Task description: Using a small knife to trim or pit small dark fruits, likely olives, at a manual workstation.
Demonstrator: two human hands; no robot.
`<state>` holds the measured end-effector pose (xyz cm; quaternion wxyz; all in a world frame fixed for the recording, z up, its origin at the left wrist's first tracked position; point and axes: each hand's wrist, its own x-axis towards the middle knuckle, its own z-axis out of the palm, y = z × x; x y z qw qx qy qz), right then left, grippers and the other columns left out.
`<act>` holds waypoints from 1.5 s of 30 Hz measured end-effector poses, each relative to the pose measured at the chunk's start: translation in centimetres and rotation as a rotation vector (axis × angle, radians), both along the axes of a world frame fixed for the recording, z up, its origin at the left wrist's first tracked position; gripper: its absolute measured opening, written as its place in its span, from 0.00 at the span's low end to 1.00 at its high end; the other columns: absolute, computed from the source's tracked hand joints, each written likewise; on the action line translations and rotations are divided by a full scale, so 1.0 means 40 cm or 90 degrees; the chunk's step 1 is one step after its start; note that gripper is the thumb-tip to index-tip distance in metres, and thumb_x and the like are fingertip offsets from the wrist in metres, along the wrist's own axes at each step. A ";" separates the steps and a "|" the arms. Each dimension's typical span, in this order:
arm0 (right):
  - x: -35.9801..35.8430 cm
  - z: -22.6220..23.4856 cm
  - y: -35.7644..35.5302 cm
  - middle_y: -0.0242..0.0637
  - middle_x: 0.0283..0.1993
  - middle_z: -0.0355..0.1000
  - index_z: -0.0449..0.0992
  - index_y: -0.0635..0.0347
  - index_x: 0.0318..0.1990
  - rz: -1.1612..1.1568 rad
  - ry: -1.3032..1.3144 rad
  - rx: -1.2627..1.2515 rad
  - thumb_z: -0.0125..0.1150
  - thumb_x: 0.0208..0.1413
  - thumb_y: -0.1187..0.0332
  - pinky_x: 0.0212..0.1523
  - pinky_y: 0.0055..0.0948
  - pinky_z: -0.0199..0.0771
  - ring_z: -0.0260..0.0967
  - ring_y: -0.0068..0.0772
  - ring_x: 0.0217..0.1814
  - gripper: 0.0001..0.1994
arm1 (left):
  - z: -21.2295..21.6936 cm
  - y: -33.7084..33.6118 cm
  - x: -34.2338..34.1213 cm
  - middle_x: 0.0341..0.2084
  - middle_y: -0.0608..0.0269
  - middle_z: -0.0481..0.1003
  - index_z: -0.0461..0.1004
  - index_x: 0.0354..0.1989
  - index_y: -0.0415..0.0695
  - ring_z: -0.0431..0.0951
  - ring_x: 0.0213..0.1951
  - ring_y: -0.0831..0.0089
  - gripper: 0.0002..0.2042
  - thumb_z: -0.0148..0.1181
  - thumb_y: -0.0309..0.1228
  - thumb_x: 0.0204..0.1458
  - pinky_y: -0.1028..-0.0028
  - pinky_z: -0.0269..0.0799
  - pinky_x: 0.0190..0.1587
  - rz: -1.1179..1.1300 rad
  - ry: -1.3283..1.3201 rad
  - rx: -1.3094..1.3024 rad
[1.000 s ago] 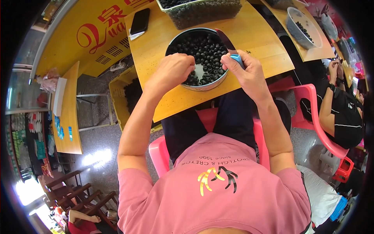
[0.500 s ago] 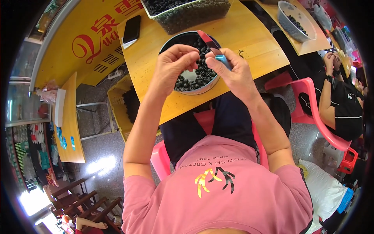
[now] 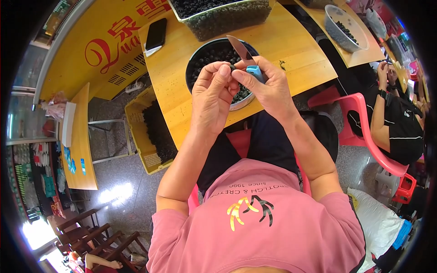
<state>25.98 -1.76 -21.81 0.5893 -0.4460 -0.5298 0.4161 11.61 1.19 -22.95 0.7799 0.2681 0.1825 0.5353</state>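
My left hand (image 3: 212,88) pinches a small dark round piece (image 3: 232,67) between thumb and fingertips; its exact kind is too small to tell. Touching or very near that piece is the thumb of my right hand (image 3: 271,86), whose fingers wrap the blue handle of a knife (image 3: 241,50). The blade points up and away to the left. Both hands are over the near part of a round bowl (image 3: 189,68), which holds many small dark round pieces (image 3: 218,53), some with a pale or hollow middle. My hands hide part of the bowl.
On the wooden table (image 3: 300,54) stand a clear box (image 3: 227,22) full of dark pieces and a black phone (image 3: 155,34). A yellow crate (image 3: 136,125) of dark bits sits at the left below. To the right are a pink chair (image 3: 362,102), another person (image 3: 387,123) and a clear bowl (image 3: 334,32).
My left hand has moved right and now meets the right hand, with a small dark piece visible at its fingertips. The knife blade has turned slightly more upright.
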 end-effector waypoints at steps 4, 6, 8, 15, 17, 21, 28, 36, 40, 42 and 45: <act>0.010 -0.006 0.003 0.28 0.35 0.74 0.77 0.64 0.42 0.029 0.071 -0.029 0.64 0.57 0.69 0.39 0.17 0.71 0.70 0.16 0.36 0.10 | 0.000 -0.007 -0.001 0.32 0.65 0.75 0.73 0.41 0.41 0.75 0.32 0.77 0.07 0.61 0.25 0.56 0.79 0.73 0.36 0.020 0.061 0.044; 0.006 0.006 0.000 0.28 0.35 0.74 0.76 0.64 0.42 0.043 0.075 -0.033 0.64 0.57 0.69 0.39 0.17 0.70 0.70 0.16 0.36 0.09 | -0.011 -0.007 -0.003 0.34 0.64 0.75 0.73 0.46 0.38 0.75 0.32 0.77 0.10 0.61 0.25 0.56 0.80 0.73 0.36 0.062 0.126 0.077; 0.005 0.016 -0.004 0.29 0.34 0.75 0.76 0.64 0.41 0.055 0.078 -0.039 0.64 0.57 0.69 0.40 0.17 0.70 0.70 0.16 0.35 0.09 | -0.006 -0.012 0.001 0.34 0.63 0.76 0.73 0.47 0.36 0.75 0.32 0.78 0.12 0.61 0.25 0.56 0.80 0.73 0.36 0.074 0.164 0.095; 0.023 0.011 0.007 0.28 0.34 0.75 0.77 0.64 0.41 0.063 0.007 -0.048 0.63 0.58 0.68 0.41 0.17 0.69 0.69 0.14 0.36 0.09 | -0.004 -0.021 -0.010 0.31 0.64 0.78 0.77 0.44 0.34 0.75 0.29 0.80 0.11 0.62 0.26 0.55 0.81 0.71 0.34 0.079 0.328 0.158; 0.026 0.011 0.007 0.27 0.34 0.75 0.77 0.64 0.41 0.074 -0.001 -0.053 0.63 0.58 0.67 0.41 0.17 0.69 0.69 0.14 0.36 0.09 | -0.004 -0.022 -0.018 0.31 0.64 0.78 0.77 0.44 0.34 0.75 0.29 0.81 0.11 0.62 0.27 0.56 0.81 0.71 0.34 0.074 0.339 0.164; 0.030 0.011 0.005 0.25 0.33 0.73 0.77 0.63 0.40 0.076 0.024 -0.089 0.62 0.59 0.65 0.40 0.17 0.68 0.67 0.13 0.36 0.09 | -0.002 -0.028 -0.025 0.31 0.64 0.78 0.77 0.44 0.35 0.76 0.30 0.81 0.10 0.62 0.27 0.56 0.82 0.71 0.34 0.062 0.367 0.188; 0.027 0.012 0.010 0.25 0.32 0.73 0.77 0.63 0.38 0.084 -0.023 -0.066 0.62 0.59 0.65 0.37 0.15 0.66 0.66 0.12 0.35 0.10 | -0.014 -0.031 -0.026 0.32 0.64 0.77 0.77 0.42 0.34 0.76 0.30 0.81 0.08 0.61 0.24 0.55 0.81 0.71 0.34 0.103 0.383 0.208; 0.017 0.017 0.016 0.24 0.30 0.73 0.77 0.63 0.38 0.073 -0.044 -0.049 0.63 0.58 0.64 0.35 0.15 0.66 0.65 0.11 0.33 0.10 | -0.013 -0.017 -0.035 0.31 0.64 0.75 0.75 0.42 0.33 0.76 0.31 0.79 0.08 0.59 0.19 0.55 0.81 0.74 0.36 0.206 0.547 0.426; 0.023 0.009 0.017 0.23 0.30 0.72 0.77 0.63 0.38 0.095 -0.004 -0.082 0.63 0.58 0.64 0.34 0.15 0.66 0.65 0.10 0.33 0.10 | -0.023 -0.021 -0.038 0.32 0.65 0.75 0.75 0.42 0.33 0.77 0.31 0.79 0.07 0.60 0.20 0.55 0.81 0.74 0.35 0.155 0.445 0.313; 0.021 0.006 0.016 0.22 0.30 0.72 0.77 0.63 0.39 0.098 0.002 -0.079 0.63 0.59 0.64 0.34 0.15 0.66 0.65 0.10 0.33 0.10 | -0.021 -0.022 -0.040 0.31 0.65 0.76 0.75 0.42 0.34 0.77 0.31 0.79 0.07 0.60 0.21 0.55 0.80 0.73 0.35 0.122 0.405 0.247; 0.020 0.003 0.016 0.22 0.31 0.72 0.77 0.62 0.39 0.104 0.012 -0.082 0.62 0.59 0.64 0.35 0.15 0.66 0.64 0.10 0.33 0.10 | -0.022 -0.022 -0.046 0.31 0.64 0.76 0.75 0.42 0.35 0.76 0.31 0.80 0.07 0.60 0.23 0.56 0.81 0.73 0.35 0.104 0.394 0.236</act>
